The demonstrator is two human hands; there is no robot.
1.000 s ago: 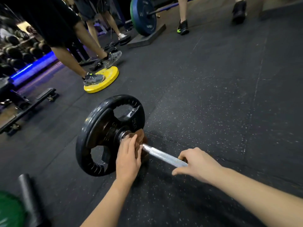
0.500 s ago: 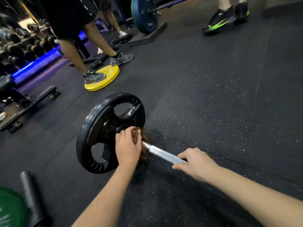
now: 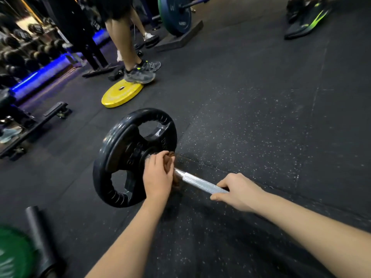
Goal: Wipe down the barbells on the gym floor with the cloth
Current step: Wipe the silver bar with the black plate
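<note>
A barbell lies on the dark rubber floor, its knurled silver bar point(image 3: 200, 182) running to a black weight plate point(image 3: 128, 145) with grip holes. My left hand point(image 3: 158, 175) grips a brown cloth point(image 3: 169, 159) wrapped around the bar right at the plate's hub. My right hand point(image 3: 236, 190) holds the bar further right, fingers curled over it. The rest of the bar is hidden under my right hand and arm.
A yellow plate point(image 3: 120, 94) lies beyond with a person's shoe point(image 3: 140, 74) on its edge. A blue-green loaded barbell plate point(image 3: 174, 15) stands on a block at the back. Another person's shoes point(image 3: 305, 23) are at top right. A green plate point(image 3: 12, 255) and black roller point(image 3: 40, 237) lie at bottom left.
My left hand has curled tighter round the cloth and turned it against the plate's hub. The person by the yellow plate has shifted their feet; the shoes at top right moved right.
</note>
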